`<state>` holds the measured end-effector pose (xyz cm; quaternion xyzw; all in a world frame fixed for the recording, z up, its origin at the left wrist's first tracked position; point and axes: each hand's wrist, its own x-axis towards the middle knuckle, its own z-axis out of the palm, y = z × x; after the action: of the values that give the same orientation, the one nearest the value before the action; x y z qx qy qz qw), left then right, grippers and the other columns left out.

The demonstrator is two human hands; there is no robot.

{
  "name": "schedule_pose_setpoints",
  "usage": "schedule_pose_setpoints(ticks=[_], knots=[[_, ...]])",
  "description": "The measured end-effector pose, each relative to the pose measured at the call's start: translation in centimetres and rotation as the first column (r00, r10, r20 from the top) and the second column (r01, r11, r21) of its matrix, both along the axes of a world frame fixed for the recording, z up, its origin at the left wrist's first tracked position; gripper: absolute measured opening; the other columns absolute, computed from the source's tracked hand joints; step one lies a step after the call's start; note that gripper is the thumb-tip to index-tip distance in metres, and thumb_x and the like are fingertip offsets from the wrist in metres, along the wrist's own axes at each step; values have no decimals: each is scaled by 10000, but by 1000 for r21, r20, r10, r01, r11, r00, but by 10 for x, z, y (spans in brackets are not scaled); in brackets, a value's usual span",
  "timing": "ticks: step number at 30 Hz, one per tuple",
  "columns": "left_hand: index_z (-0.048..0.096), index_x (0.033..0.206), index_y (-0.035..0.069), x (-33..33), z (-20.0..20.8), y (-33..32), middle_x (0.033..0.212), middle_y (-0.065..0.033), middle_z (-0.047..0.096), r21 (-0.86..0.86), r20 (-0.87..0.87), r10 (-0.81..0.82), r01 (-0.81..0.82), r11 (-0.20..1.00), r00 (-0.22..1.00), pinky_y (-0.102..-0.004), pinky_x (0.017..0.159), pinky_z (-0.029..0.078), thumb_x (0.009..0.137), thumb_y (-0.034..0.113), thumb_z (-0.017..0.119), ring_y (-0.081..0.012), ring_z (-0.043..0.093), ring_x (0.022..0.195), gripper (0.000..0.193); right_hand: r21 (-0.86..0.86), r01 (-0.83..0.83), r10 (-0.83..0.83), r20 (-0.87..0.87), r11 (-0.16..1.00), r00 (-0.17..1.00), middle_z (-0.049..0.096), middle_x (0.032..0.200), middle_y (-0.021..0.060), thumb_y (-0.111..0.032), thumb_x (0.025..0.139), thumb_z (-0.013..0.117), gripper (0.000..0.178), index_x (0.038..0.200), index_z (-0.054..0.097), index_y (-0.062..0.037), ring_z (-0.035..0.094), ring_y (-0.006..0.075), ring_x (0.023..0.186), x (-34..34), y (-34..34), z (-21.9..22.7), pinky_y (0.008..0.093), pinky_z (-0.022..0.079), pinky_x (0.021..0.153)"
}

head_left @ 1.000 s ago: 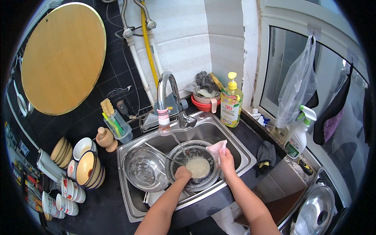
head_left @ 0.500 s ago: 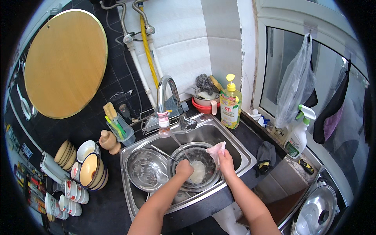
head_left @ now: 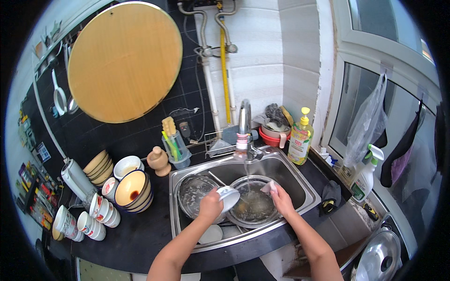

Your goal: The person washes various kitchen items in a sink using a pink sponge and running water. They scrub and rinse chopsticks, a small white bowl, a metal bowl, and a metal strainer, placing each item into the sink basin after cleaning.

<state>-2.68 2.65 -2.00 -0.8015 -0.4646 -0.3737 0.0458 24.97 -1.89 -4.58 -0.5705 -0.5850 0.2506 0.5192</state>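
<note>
White bowl (head_left: 230, 198), now raised clear at metal basin's (head_left: 253, 225) nine o'clock, is gripped by left hand (head_left: 211, 205); pink cloth (head_left: 267, 187) by right hand (head_left: 282, 200).

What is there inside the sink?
In the sink are a metal basin of water under the running faucet, a shiny round vessel to its left, and a white round dish. These, with the left hand and its white bowl, hide most of the sink floor.

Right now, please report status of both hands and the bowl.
Left hand gripping white bowl. Right hand holding pale pink cloth. Tap water running between them into metal basin.
</note>
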Motion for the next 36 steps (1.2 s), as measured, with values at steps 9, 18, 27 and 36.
schedule_pose_setpoints(ticks=[9,18,27,36], knots=[[485,617,24,-36,-56,-18,545,-24,468,-596,803,542,319,737,250,-299,405,387,627,16,541,-131,456,452,57,344,-424,12,764,838,645,550,893,59,-122,704,585,281,979,628,-161,519,240,863,-131,-1,63,343,401,761],[437,1185,21,-32,-31,-28,967,-106,545,-505,837,515,626,594,187,-281,544,462,829,273,464,-179,538,788,437,108,-364,66,898,925,435,578,1046,165,-302,828,484,332,1066,584,-95,542,271,997,-172,-1,19,410,363,916],[452,1189,-8,-34,-55,-18,1139,-189,512,-531,844,436,367,764,313,-326,919,346,880,479,408,-268,473,1077,579,-349,-345,403,910,871,99,604,881,123,-222,835,441,228,868,619,-83,572,236,846,-176,-3,74,367,395,834],[449,1203,-23,-19,-70,-12,1198,-226,477,-508,807,313,317,801,501,-324,954,320,881,455,415,-315,443,1127,577,-301,-444,496,755,844,430,592,943,129,-352,828,499,312,909,634,-82,570,285,832,-162,14,35,383,429,751]])
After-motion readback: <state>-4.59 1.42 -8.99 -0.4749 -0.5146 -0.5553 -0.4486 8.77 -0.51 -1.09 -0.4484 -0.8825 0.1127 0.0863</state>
